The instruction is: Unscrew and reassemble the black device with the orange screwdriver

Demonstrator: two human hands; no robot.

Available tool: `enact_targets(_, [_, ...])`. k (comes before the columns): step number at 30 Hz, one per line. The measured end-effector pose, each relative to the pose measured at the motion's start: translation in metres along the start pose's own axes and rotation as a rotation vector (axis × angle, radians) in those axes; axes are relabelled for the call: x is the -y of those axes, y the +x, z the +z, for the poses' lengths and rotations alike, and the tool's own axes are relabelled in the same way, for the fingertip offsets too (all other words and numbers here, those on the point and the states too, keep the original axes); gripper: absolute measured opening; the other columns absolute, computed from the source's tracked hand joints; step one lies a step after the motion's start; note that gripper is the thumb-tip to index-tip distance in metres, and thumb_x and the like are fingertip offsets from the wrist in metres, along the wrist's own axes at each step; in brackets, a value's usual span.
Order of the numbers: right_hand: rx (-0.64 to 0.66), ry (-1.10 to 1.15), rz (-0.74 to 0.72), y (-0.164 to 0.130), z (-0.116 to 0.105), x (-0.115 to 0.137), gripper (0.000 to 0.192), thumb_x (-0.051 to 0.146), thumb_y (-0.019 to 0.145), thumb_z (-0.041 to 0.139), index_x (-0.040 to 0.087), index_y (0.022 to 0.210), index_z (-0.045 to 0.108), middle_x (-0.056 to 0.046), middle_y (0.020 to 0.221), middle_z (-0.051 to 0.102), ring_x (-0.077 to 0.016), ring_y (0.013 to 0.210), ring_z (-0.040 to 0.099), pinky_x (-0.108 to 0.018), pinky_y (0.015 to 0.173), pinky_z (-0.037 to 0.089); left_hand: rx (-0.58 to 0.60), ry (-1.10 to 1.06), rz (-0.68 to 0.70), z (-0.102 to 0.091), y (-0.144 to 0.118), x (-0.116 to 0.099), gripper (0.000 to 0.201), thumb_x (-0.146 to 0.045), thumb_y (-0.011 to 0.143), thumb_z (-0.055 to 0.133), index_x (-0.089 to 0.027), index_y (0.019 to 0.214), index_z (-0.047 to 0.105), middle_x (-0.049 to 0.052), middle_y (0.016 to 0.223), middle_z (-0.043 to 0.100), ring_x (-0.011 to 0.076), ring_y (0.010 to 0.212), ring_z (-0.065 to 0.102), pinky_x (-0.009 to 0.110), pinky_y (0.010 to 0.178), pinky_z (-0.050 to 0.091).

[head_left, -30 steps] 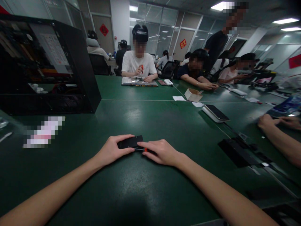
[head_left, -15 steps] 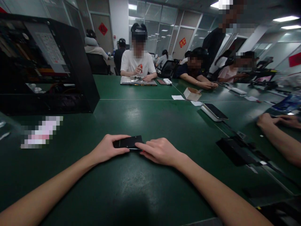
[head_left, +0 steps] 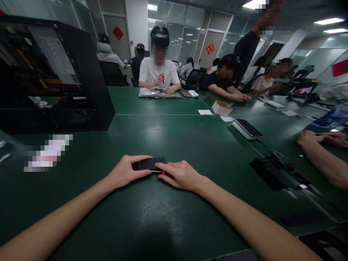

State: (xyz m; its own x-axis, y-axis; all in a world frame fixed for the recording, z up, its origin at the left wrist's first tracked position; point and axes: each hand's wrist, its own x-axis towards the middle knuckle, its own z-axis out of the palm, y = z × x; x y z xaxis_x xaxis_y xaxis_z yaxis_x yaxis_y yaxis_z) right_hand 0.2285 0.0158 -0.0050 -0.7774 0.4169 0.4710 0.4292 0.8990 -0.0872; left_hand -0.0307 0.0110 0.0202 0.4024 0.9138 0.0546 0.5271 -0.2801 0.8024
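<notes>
My left hand (head_left: 125, 171) grips a flat black case (head_left: 147, 164) from its left end, thumb along the near edge and fingers over the far side. The case lies low over the green table, with small dots, perhaps screws, on its top. My right hand (head_left: 182, 175) is closed at the case's right end, its index finger resting on the top. Under that finger shows a small orange-handled tool (head_left: 163, 172). A thin bright line runs left from the orange part along the case's near edge; whether it is a shaft or the edge itself I cannot tell.
On the left stands an open black computer case (head_left: 92, 79). A phone on a white box (head_left: 248, 129), a small open carton (head_left: 222, 108) and a black device with cables (head_left: 269, 174) lie to the right. A co-worker (head_left: 160, 72) sits opposite; another's forearm (head_left: 323, 156) reaches in at right.
My right hand has shifted slightly left and its fingers have moved, so more of the orange part shows. The black case has moved very slightly to the right, still in my left hand.
</notes>
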Motion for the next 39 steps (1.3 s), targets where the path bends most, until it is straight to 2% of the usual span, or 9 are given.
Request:
enact_targets(5, [-0.004, -0.052, -0.031, 0.001, -0.005, -0.004, 0.04, 0.039, 0.105, 0.046, 0.011, 0.133, 0.055, -0.006, 0.086, 0.076, -0.0161, 0.067, 0.07, -0.027, 0.056, 0.045, -0.002, 0.035, 0.017, 0.0, 0.0, 0.004, 0.053, -0.048, 0.082, 0.075, -0.021, 0.127, 0.071, 0.008, 0.126, 0.073, 0.0298, 0.111, 0.07, 0.04, 0.1, 0.053])
enact_targets(12, [0.016, -0.12, -0.049, -0.014, -0.03, -0.029, 0.036, 0.037, 0.103, 0.048, 0.012, 0.125, 0.059, -0.005, 0.081, 0.074, -0.0154, 0.065, 0.066, -0.028, 0.059, 0.044, -0.055, 0.011, 0.034, 0.0, 0.0, 0.007, 0.049, -0.045, 0.081, 0.076, -0.021, 0.124, 0.072, 0.008, 0.122, 0.074, 0.0302, 0.111, 0.069, 0.042, 0.1, 0.052])
enact_targets(16, [-0.018, -0.035, 0.137, -0.02, -0.033, -0.039, 0.026, 0.037, 0.101, 0.052, 0.015, 0.108, 0.064, -0.006, 0.086, 0.074, -0.0164, 0.071, 0.068, -0.028, 0.066, 0.048, -0.17, -0.148, -0.004, 0.0, 0.001, 0.009, 0.055, -0.05, 0.079, 0.074, -0.017, 0.123, 0.071, 0.011, 0.119, 0.075, 0.0312, 0.106, 0.07, 0.043, 0.095, 0.055])
enact_targets(19, [0.026, 0.05, 0.332, -0.016, -0.024, -0.037, 0.022, 0.033, 0.101, 0.052, 0.016, 0.109, 0.063, -0.007, 0.096, 0.074, -0.0175, 0.08, 0.069, -0.029, 0.073, 0.05, -0.267, -0.23, -0.036, 0.0, 0.004, 0.013, 0.054, -0.056, 0.084, 0.066, -0.014, 0.116, 0.074, 0.011, 0.107, 0.078, 0.0303, 0.099, 0.071, 0.04, 0.087, 0.056])
enact_targets(22, [0.126, 0.056, 0.421, -0.009, -0.016, -0.029, 0.02, 0.03, 0.1, 0.053, 0.017, 0.11, 0.063, -0.008, 0.1, 0.071, -0.0189, 0.085, 0.067, -0.03, 0.076, 0.051, -0.33, -0.154, -0.074, -0.003, 0.007, 0.017, 0.057, -0.061, 0.091, 0.052, -0.012, 0.092, 0.079, 0.009, 0.086, 0.079, 0.0267, 0.082, 0.071, 0.033, 0.074, 0.054])
enact_targets(24, [0.174, 0.025, 0.444, -0.005, -0.013, -0.022, 0.02, 0.029, 0.1, 0.052, 0.017, 0.11, 0.064, -0.008, 0.101, 0.069, -0.0195, 0.087, 0.065, -0.031, 0.077, 0.051, -0.353, -0.074, -0.096, -0.007, 0.009, 0.019, 0.058, -0.062, 0.092, 0.05, -0.013, 0.084, 0.08, 0.007, 0.08, 0.078, 0.0253, 0.075, 0.07, 0.031, 0.067, 0.051])
enact_targets(30, [0.176, 0.002, 0.474, -0.001, -0.015, -0.01, 0.022, 0.027, 0.101, 0.049, 0.018, 0.114, 0.064, -0.009, 0.107, 0.066, -0.0214, 0.098, 0.065, -0.034, 0.082, 0.054, -0.372, 0.151, -0.056, -0.019, 0.012, 0.027, 0.041, -0.053, 0.088, 0.058, -0.019, 0.093, 0.081, 0.005, 0.09, 0.08, 0.0263, 0.082, 0.073, 0.032, 0.073, 0.051])
enact_targets(35, [0.039, 0.08, 0.383, 0.004, -0.016, -0.002, 0.026, 0.03, 0.102, 0.047, 0.017, 0.119, 0.062, -0.012, 0.117, 0.065, -0.0226, 0.106, 0.061, -0.038, 0.093, 0.052, -0.312, 0.36, 0.003, -0.019, 0.014, 0.039, 0.038, -0.049, 0.089, 0.058, -0.02, 0.101, 0.079, 0.006, 0.09, 0.079, 0.0236, 0.076, 0.07, 0.032, 0.069, 0.049])
enact_targets(39, [0.021, 0.139, 0.307, 0.009, -0.016, 0.007, 0.036, 0.036, 0.099, 0.055, 0.016, 0.129, 0.058, -0.014, 0.128, 0.063, -0.0247, 0.115, 0.058, -0.043, 0.099, 0.05, -0.33, 0.414, 0.03, -0.018, 0.015, 0.042, 0.034, -0.047, 0.087, 0.062, -0.019, 0.099, 0.077, 0.005, 0.083, 0.074, 0.0205, 0.068, 0.065, 0.03, 0.064, 0.046])
